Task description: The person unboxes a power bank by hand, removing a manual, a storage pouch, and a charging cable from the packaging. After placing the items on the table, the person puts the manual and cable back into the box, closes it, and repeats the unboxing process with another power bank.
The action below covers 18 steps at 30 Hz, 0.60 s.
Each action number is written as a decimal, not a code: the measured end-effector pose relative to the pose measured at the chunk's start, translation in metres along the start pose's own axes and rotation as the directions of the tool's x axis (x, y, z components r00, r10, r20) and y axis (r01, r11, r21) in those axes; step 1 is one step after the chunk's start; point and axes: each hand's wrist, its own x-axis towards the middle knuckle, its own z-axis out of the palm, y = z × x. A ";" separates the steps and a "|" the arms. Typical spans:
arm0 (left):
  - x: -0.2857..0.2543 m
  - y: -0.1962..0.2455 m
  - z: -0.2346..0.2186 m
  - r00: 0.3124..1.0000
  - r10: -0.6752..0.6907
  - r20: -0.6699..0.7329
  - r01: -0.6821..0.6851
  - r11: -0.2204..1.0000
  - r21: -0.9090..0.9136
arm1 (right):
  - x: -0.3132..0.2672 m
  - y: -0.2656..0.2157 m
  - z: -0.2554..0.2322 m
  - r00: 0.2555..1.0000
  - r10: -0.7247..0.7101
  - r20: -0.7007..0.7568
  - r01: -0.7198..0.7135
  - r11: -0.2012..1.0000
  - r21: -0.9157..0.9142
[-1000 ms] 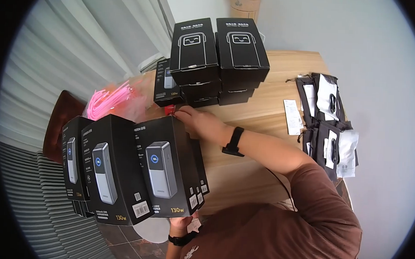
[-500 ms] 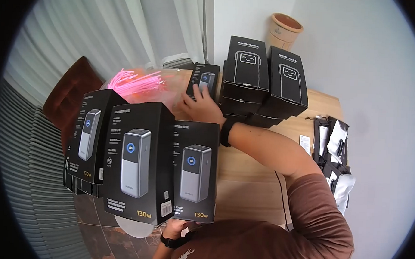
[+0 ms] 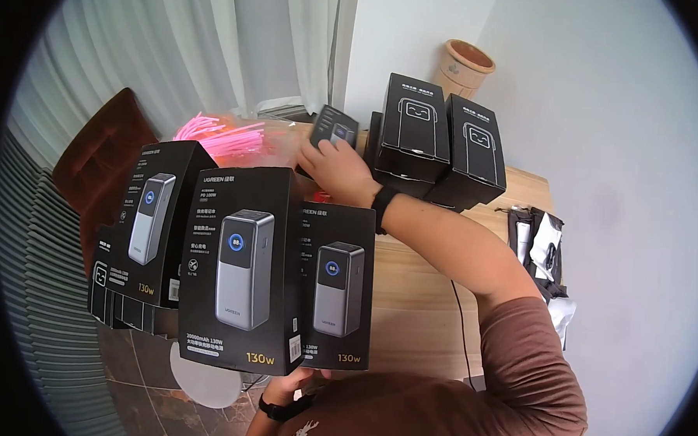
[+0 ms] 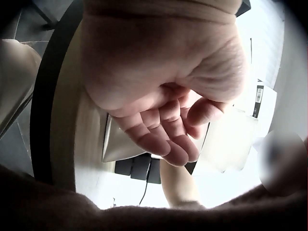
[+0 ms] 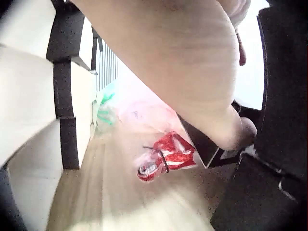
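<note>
A black power bank box [image 3: 327,122] at the back of the table, blurred and tilted, is gripped by my right hand [image 3: 339,171], fingers over its printed front. The right wrist view has my thumb against a black box [image 5: 197,139]. Near the table's front edge, my left hand [image 3: 289,383] is partly hidden behind the near boxes. In the left wrist view, that left hand [image 4: 163,91] has loosely curled fingers around nothing. Large 130W power bank boxes [image 3: 241,272] stand stacked in front of my right hand.
To the right of my right hand are black boxes with a smiling face print [image 3: 415,135]. Pink strips [image 3: 228,139] in clear plastic lie at left. A red packet [image 5: 175,151] rests on the table. Black pouches [image 3: 535,246] lie on the right side.
My right hand has moved from beside the near boxes to the back box, which has shifted left and tilted since half a second ago. The head view has shifted.
</note>
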 end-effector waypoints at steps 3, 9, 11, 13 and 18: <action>0.003 -0.004 -0.013 0.995 0.020 0.099 -0.019 1.000 -0.014 | 0.001 0.005 -0.028 0.990 0.072 -0.124 -0.066 0.996 0.052; 0.006 -0.008 -0.012 0.987 0.070 0.143 -0.054 0.992 -0.112 | 0.000 0.011 -0.071 0.961 0.073 -0.266 -0.038 0.990 0.133; 0.006 -0.011 -0.015 0.987 0.065 0.150 -0.052 0.995 -0.091 | 0.000 0.017 -0.082 0.947 0.062 -0.316 -0.026 0.993 0.117; 0.007 -0.011 -0.022 0.975 0.060 0.213 -0.041 0.995 -0.089 | 0.002 0.021 -0.094 0.925 0.071 -0.373 -0.040 0.995 0.089; 0.007 -0.014 -0.019 0.984 0.066 0.164 -0.056 0.996 -0.071 | 0.005 0.043 -0.123 0.900 0.154 -0.407 -0.083 0.979 0.187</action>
